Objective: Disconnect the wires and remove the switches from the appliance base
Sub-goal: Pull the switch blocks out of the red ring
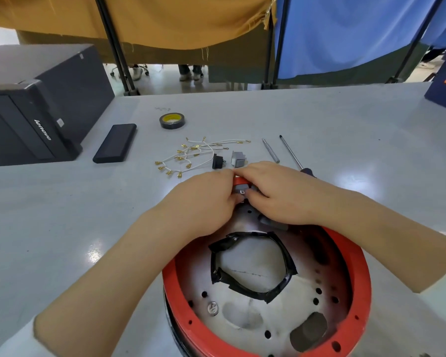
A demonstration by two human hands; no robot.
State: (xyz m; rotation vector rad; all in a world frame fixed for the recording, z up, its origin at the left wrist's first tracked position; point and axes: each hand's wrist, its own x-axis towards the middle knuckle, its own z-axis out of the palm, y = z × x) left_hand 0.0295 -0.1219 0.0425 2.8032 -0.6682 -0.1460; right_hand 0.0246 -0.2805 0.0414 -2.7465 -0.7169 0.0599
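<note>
Head view: both hands, left [204,199] and right [278,194], pinch a grey switch [241,189] at the far rim of the red appliance base [355,266]; loose wires [191,155] lie on the desk [62,215].

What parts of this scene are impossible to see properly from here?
- Head view: the grey switch at the red base's far rim is mostly covered by the left hand and right hand.
- The base's near edge is cut off by the frame's bottom.
- The screwdriver handle is hidden behind the right hand.
</note>
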